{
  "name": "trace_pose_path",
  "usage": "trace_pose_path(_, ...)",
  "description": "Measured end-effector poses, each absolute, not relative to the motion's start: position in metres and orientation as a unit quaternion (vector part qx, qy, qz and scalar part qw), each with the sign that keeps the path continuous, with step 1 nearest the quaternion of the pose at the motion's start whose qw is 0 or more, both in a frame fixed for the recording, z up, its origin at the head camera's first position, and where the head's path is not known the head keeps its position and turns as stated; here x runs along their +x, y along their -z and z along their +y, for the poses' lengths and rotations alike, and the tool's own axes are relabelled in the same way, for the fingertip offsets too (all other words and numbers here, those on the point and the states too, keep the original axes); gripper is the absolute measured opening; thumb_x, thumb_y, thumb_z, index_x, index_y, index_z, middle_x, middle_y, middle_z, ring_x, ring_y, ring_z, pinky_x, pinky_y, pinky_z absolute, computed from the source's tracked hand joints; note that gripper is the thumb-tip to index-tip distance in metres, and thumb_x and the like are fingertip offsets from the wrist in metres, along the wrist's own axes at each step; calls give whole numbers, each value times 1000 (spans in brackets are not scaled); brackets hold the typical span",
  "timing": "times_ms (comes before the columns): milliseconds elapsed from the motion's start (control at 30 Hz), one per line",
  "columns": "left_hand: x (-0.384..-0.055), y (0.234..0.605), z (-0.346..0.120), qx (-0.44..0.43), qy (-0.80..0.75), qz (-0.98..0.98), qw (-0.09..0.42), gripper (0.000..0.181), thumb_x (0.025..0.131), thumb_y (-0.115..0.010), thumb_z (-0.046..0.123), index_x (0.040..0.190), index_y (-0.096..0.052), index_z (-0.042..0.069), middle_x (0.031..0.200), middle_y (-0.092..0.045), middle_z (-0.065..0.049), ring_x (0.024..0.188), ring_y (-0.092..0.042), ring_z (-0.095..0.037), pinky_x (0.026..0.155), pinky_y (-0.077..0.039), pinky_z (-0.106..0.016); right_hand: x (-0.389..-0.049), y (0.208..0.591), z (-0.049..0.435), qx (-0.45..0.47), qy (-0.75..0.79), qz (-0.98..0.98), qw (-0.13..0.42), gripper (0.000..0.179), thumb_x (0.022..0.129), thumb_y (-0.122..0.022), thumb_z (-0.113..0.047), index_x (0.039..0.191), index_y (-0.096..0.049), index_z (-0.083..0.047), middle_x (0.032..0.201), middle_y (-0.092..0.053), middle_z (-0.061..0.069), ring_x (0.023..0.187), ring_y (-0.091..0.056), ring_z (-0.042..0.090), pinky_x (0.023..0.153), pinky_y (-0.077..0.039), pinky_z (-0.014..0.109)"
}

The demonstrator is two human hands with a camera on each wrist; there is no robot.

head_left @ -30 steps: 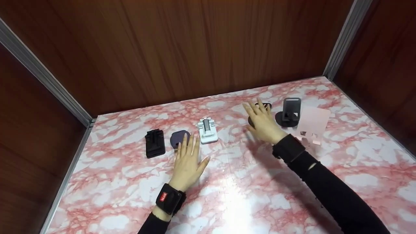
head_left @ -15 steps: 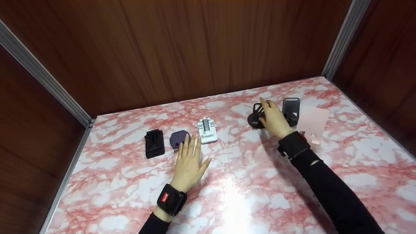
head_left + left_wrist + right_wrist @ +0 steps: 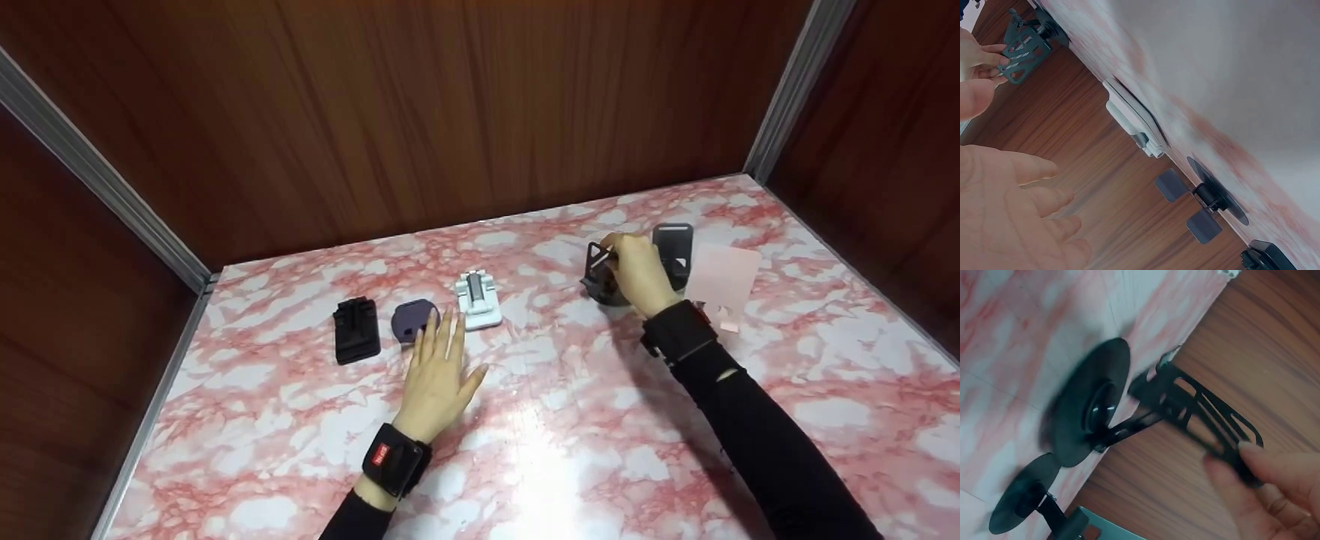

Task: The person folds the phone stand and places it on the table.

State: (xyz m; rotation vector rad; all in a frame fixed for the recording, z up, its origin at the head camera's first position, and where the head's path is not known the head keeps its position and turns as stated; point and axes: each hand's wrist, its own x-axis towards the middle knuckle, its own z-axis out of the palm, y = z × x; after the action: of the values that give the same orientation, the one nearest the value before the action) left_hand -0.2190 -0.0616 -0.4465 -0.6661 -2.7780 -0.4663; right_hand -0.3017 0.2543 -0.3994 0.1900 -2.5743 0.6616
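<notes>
At the back right of the table, my right hand [image 3: 641, 274] pinches the top corner of a black slotted phone stand [image 3: 1168, 391] between thumb and fingers. Its round base [image 3: 1092, 402] shows at the table surface in the right wrist view, with the hinged arm raised; the head view has the hand covering part of it. My left hand [image 3: 431, 382] is spread palm down, fingers straight, its tips overlapping a purple round-based phone stand [image 3: 411, 316] in the head view. The left wrist view shows that hand's palm and the purple stand's two tabs [image 3: 1171, 185].
A white folded phone stand [image 3: 480, 304] sits between the hands. On the far left lies a black folded phone stand [image 3: 357, 330]. Right of my right hand stand a dark grey phone stand [image 3: 675, 244] and a pink one [image 3: 724, 277]. Wooden panels [image 3: 480, 112] enclose the marbled table [image 3: 285, 450].
My right hand has come down from above the black slotted phone stand, shifted right and taken its top corner. The stand has turned and shifted slightly right. My left hand has barely moved.
</notes>
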Motion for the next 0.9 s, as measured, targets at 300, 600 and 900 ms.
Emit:
trace_pose_path(300,-219,445,-62,-236,167,-949,122,73,91,-52,41,145,-24,1,153,-18,-18,143,-9,-37,116,-13,-53,-299,399,254,92,-257,-931,241,12,77,-66,8,86,-68,1,83,-69,21,80,-65,36,73,-52,47)
trace_pose_path(600,-216,437,-56,-257,251,-933,0,71,96,-42,41,148,-11,6,157,-2,-11,144,3,-30,118,-5,-50,-290,387,245,134,-295,-914,244,13,74,-69,8,84,-70,-1,78,-71,16,72,-67,28,67,-54,41)
trace_pose_path(900,-226,429,-44,-258,391,-878,-96,68,98,-37,41,149,-6,10,157,-3,-9,145,-1,-29,118,-6,-49,-276,370,232,180,-336,-901,208,15,74,-71,5,87,-71,-3,74,-69,11,69,-64,21,65,-54,36)
